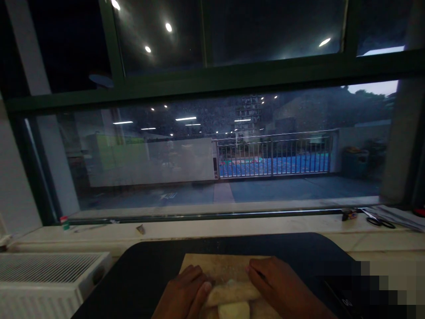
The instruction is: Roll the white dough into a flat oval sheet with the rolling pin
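Observation:
A pale roll of dough (232,294) lies on a wooden board (215,266) set on a dark table (265,246) at the bottom of the head view. My left hand (184,292) rests with its fingers flat against the left end of the roll. My right hand (277,288) lies flat over the roll's right end. Both hands press on the dough, fingers stretched out. A pale block (234,310) shows just below the roll, partly cut off by the frame edge.
A wide window (212,146) fills the view ahead, with a pale sill (199,230) below it. Scissors (380,220) and papers lie at the sill's right end, a small red-and-green object (64,222) at its left. A white radiator (43,274) stands at lower left.

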`<move>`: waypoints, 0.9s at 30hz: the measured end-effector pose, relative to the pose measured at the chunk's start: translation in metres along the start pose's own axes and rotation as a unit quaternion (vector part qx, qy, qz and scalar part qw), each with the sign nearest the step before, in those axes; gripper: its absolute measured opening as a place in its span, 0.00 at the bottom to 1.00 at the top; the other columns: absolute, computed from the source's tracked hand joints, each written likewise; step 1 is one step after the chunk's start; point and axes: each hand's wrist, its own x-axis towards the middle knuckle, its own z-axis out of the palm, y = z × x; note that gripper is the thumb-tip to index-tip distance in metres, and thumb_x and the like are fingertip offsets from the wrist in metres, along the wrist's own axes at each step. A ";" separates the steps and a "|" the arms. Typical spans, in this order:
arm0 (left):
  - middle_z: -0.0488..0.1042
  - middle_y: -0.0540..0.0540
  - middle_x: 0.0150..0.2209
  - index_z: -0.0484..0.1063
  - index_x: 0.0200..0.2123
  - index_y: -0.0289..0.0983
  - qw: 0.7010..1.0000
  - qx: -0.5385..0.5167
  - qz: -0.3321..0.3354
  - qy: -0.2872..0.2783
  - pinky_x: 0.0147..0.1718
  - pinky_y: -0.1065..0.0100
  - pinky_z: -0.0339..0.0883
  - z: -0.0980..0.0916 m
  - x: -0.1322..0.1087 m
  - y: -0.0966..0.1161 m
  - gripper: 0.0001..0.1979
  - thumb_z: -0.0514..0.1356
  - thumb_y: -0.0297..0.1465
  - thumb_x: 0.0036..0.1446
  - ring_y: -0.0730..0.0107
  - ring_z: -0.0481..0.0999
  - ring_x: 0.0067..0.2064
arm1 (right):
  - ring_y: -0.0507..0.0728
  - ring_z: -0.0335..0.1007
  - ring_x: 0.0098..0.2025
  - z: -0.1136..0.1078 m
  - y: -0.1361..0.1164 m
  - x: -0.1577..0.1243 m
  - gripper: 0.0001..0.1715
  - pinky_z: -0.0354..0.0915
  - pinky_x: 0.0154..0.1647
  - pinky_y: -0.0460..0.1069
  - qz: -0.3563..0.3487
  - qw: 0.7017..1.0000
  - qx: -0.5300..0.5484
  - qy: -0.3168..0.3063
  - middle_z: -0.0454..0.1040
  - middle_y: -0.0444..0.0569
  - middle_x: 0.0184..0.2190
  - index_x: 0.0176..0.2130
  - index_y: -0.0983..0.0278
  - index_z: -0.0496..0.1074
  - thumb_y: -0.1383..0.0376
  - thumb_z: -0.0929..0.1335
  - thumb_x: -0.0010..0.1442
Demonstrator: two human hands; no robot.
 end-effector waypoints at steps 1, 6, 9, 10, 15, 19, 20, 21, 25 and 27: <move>0.77 0.47 0.46 0.76 0.46 0.48 1.000 0.006 0.003 0.005 0.51 0.59 0.67 0.004 0.000 -0.002 0.25 0.39 0.44 0.70 0.60 0.74 0.49 | 0.57 0.75 0.32 0.003 0.001 0.000 0.24 0.58 0.32 0.50 0.009 1.000 -0.010 -0.011 0.79 0.48 0.30 0.30 0.59 0.75 0.58 0.56 0.69; 0.57 0.57 0.68 0.57 0.65 0.57 1.000 0.013 -0.015 -0.016 0.67 0.46 0.45 0.016 0.004 -0.022 0.22 0.42 0.44 0.70 0.57 0.53 0.69 | 0.59 0.76 0.38 0.020 0.014 0.000 0.22 0.64 0.39 0.50 0.022 0.999 0.007 -0.038 0.81 0.51 0.38 0.37 0.59 0.76 0.59 0.55 0.68; 0.54 0.55 0.70 0.53 0.67 0.54 0.999 0.013 -0.034 -0.038 0.68 0.43 0.39 0.017 0.012 -0.033 0.24 0.40 0.44 0.71 0.58 0.49 0.70 | 0.59 0.75 0.40 0.027 0.019 0.005 0.22 0.64 0.42 0.50 0.026 0.999 0.014 -0.016 0.80 0.52 0.40 0.38 0.60 0.74 0.60 0.55 0.67; 0.56 0.54 0.69 0.55 0.67 0.53 0.998 0.012 -0.040 -0.036 0.68 0.43 0.39 0.016 0.015 -0.035 0.24 0.40 0.44 0.71 0.58 0.51 0.70 | 0.59 0.75 0.40 0.028 0.019 0.007 0.22 0.64 0.42 0.51 0.040 0.999 0.005 -0.015 0.80 0.53 0.39 0.38 0.60 0.74 0.60 0.54 0.67; 0.69 0.48 0.61 0.66 0.61 0.46 0.999 0.019 -0.047 0.002 0.63 0.50 0.52 0.015 0.033 -0.040 0.23 0.41 0.41 0.70 0.59 0.64 0.62 | 0.59 0.76 0.40 0.028 0.016 0.026 0.24 0.63 0.40 0.51 0.104 0.992 -0.069 -0.033 0.80 0.52 0.36 0.34 0.60 0.76 0.60 0.55 0.67; 0.74 0.48 0.53 0.70 0.52 0.48 0.998 0.012 -0.065 0.019 0.58 0.50 0.56 0.017 0.047 -0.047 0.22 0.39 0.38 0.69 0.59 0.69 0.54 | 0.62 0.78 0.37 0.028 0.017 0.038 0.29 0.64 0.35 0.52 0.145 0.985 -0.095 -0.025 0.81 0.54 0.33 0.32 0.60 0.79 0.55 0.55 0.70; 0.74 0.48 0.51 0.71 0.50 0.48 0.997 0.010 -0.072 0.021 0.56 0.50 0.57 0.018 0.049 -0.048 0.21 0.39 0.37 0.69 0.59 0.70 0.53 | 0.62 0.78 0.37 0.029 0.019 0.041 0.31 0.64 0.35 0.52 0.146 0.984 -0.101 -0.022 0.81 0.55 0.33 0.31 0.61 0.79 0.54 0.55 0.70; 0.75 0.49 0.49 0.72 0.47 0.47 0.997 0.009 -0.076 0.021 0.55 0.50 0.59 0.018 0.052 -0.049 0.21 0.40 0.37 0.69 0.59 0.71 0.51 | 0.63 0.79 0.37 0.029 0.020 0.044 0.34 0.64 0.35 0.53 0.145 0.983 -0.108 -0.019 0.81 0.57 0.32 0.30 0.62 0.79 0.52 0.54 0.71; 0.76 0.48 0.48 0.72 0.47 0.46 0.997 0.005 -0.069 0.017 0.54 0.53 0.61 0.016 0.052 -0.048 0.19 0.42 0.35 0.68 0.59 0.72 0.51 | 0.66 0.79 0.37 0.022 0.018 0.057 0.36 0.65 0.36 0.54 0.125 0.982 -0.139 -0.006 0.80 0.61 0.31 0.29 0.65 0.79 0.51 0.54 0.71; 0.75 0.46 0.53 0.71 0.52 0.45 0.999 0.002 -0.052 0.009 0.57 0.53 0.59 0.015 0.049 -0.049 0.20 0.42 0.34 0.67 0.60 0.70 0.55 | 0.65 0.79 0.36 0.010 0.008 0.061 0.35 0.65 0.35 0.53 0.112 0.981 -0.156 0.007 0.80 0.60 0.31 0.29 0.64 0.78 0.51 0.54 0.71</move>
